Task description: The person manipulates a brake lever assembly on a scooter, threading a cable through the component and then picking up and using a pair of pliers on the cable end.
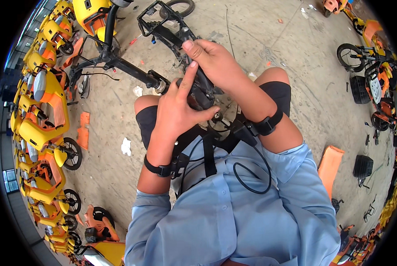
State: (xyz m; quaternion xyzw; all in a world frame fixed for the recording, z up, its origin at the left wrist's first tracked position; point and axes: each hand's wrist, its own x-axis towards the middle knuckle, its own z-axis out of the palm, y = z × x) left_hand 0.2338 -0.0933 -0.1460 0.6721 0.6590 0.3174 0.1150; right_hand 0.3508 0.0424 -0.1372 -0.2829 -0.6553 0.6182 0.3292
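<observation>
A bare black scooter frame (pixel 160 32) reaches from the floor ahead back toward my lap, between my knees. Near its closest end, a dark elongated part (pixel 201 91) lies between my hands; its exact kind is unclear. My left hand (pixel 176 108) wraps this part from the left, index finger pointing up along it and thumb across its near end. Higher up on the right side, my right hand (pixel 218 64) grips the frame, thumb on top and the other fingers mostly hidden behind. A small round metal fitting (pixel 216 115) shows just below my left thumb.
Left of the frame stands a black fork and tube assembly (pixel 127 66) beside a yellow scooter body (pixel 92 15). Rows of yellow scooters (pixel 43 128) line the left. Stripped orange scooters (pixel 375 84), a black crate (pixel 360 91) and an orange panel (pixel 331 164) are on the right.
</observation>
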